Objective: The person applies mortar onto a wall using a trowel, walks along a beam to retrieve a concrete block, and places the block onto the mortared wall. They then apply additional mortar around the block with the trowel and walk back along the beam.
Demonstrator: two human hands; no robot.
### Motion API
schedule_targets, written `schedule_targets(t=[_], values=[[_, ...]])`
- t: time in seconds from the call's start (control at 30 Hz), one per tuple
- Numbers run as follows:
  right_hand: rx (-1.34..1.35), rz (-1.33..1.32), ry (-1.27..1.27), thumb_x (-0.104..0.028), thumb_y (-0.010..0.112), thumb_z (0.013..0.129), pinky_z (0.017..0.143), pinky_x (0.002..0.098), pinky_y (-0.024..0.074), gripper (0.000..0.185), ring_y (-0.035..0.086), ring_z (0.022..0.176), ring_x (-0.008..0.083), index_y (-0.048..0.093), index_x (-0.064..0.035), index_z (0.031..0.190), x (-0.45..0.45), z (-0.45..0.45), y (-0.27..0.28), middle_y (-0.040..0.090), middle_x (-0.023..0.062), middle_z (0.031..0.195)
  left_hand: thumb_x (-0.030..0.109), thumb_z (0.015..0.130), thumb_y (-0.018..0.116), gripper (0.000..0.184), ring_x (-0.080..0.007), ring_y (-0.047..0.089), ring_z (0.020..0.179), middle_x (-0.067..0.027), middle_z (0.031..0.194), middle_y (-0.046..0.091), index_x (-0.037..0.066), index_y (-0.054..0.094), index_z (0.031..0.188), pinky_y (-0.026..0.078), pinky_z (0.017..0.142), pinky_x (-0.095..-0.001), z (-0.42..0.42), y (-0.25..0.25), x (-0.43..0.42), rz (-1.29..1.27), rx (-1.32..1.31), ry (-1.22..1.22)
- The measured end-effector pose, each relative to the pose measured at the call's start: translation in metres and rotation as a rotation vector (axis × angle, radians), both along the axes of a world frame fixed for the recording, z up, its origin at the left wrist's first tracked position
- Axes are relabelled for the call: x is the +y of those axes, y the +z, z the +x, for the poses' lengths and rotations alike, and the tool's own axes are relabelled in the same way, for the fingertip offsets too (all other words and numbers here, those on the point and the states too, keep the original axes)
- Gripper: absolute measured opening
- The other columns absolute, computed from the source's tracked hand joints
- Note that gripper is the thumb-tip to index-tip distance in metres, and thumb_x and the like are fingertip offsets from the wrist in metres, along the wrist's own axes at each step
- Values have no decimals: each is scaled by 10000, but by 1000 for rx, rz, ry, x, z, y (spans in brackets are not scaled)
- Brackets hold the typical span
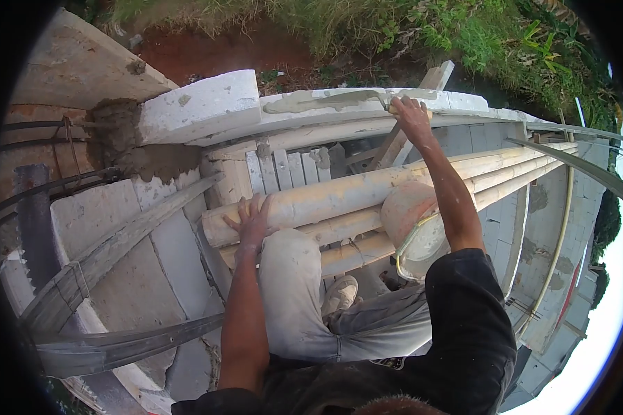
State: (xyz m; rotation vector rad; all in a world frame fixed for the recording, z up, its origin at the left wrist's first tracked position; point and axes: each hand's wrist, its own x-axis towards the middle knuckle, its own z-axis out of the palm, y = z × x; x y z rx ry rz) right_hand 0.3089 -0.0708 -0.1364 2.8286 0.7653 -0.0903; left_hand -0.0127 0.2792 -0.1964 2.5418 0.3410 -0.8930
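Note:
At the top of a white block wall [284,119], my right hand [413,121] is closed around the handle of a trowel [358,101]. The trowel's blade points left and lies along the wall's top, over a streak of grey wet mortar [291,104]. My left hand [249,223] rests with fingers spread on the near end of a thick bamboo pole [318,200], close to my bent knee. Beneath my right forearm, a tilted mortar-stained bucket [410,213] with a yellowish handle sits against the bamboo poles; my arm partly covers it.
A loose white block [201,107] stands on the wall's left end. Weathered planks [124,242] slope across the left side. Several bamboo poles [512,173] run off to the right. A timber brace [422,93] leans behind the wall. Beyond lies a grassy slope [367,28].

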Motion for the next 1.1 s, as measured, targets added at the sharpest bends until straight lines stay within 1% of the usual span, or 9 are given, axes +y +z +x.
schedule_targets(t=[0.13, 0.2, 0.6, 0.73, 0.8, 0.9, 0.97, 1.03, 1.1], values=[[-71, 113, -12, -161, 662, 839, 955, 556, 402, 353, 570, 1061, 305, 499, -169, 1152, -24, -2, 7, 560, 93, 1041, 434, 666, 815, 963, -332, 109, 1436, 24, 1547, 224, 417, 281, 1466, -29, 994, -810, -1, -5, 3, 3, -2, -2], [-19, -95, -110, -122, 614, 847, 959, 539, 403, 360, 563, 1085, 334, 496, -167, 1184, -34, -2, 9, 562, 114, 1073, 436, 662, 817, 967, -332, 106, 1437, 26, 1549, 222, 417, 281, 1466, -29, 996, -808, -2, -5, 2, -2, -4, -1], [-132, -175, -223, -102, 534, 894, 898, 605, 429, 297, 577, 1047, 297, 486, -221, 1162, -62, -3, 28, 554, 71, 1041, 421, 663, 823, 975, -326, 94, 1444, 27, 1556, 208, 417, 276, 1471, -39, 1024, -784, 1, 3, 4, -3, 52, 13], [-237, -276, -190, -131, 561, 895, 839, 544, 452, 257, 588, 1025, 305, 506, -211, 1133, -60, -11, 59, 571, 79, 1018, 459, 670, 809, 968, -329, 80, 1448, 18, 1556, 199, 409, 271, 1474, -46, 1028, -780, 6, 5, 2, -14, 57, 29], [-181, -183, -292, -166, 621, 871, 838, 527, 456, 298, 595, 1035, 327, 506, -173, 1146, -61, -31, 93, 599, 103, 1039, 463, 687, 796, 953, -331, 79, 1448, 14, 1555, 201, 408, 263, 1476, -44, 1026, -782, 5, 10, 3, -9, 44, 12], [-75, 403, -499, -318, 622, 896, 837, 477, 465, 404, 617, 977, 398, 500, -73, 1193, -74, -87, 155, 646, 191, 1050, 464, 716, 773, 927, -334, 78, 1450, 6, 1552, 206, 404, 251, 1479, -42, 1023, -785, 7, 13, 0, 5, 36, -5], [-65, 527, -602, -314, 618, 899, 766, 447, 491, 440, 658, 856, 337, 516, -29, 1219, -89, -144, 206, 652, 198, 1000, 461, 728, 764, 916, -336, 77, 1450, 1, 1551, 209, 401, 245, 1480, -41, 1022, -785, 8, 15, 0, 21, 32, -34], [149, 755, -923, -271, 607, 906, 580, 316, 485, 427, 575, 604, 135, 545, 42, 1189, -86, -210, 271, 624, 111, 861, 445, 726, 767, 920, -343, 81, 1447, 2, 1555, 201, 397, 242, 1480, -40, 1017, -790, 8, 17, 0, 21, 48, -31], [197, 758, -1111, -261, 612, 906, 556, 298, 473, 414, 553, 603, 112, 551, 49, 1175, -88, -281, 315, 617, 85, 842, 450, 722, 769, 925, -352, 82, 1444, 0, 1557, 195, 390, 244, 1480, -35, 1018, -787, 5, 6, 2, -13, -1, -39]])
